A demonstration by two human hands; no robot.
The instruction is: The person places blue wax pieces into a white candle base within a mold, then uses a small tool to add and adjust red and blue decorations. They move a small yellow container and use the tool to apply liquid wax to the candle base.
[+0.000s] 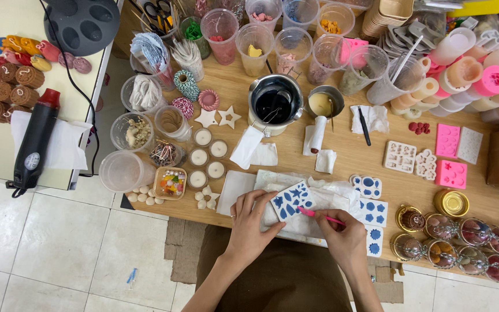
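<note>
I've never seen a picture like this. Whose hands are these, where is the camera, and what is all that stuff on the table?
There is no machine: a person wears a camera on the head, looking down at their own hands. The left hand steadies a white mould filled with blue shapes on white paper. The right hand holds a thin pink tool with its tip at that mould. On the wooden table stand a metal pot, clear plastic cups, small white candles and pink moulds.

The mold [289, 200] lies under the left hand [253, 218], left of the stick [320, 215] in the right hand [342, 234]; the pot [274, 104] sits behind.
</note>
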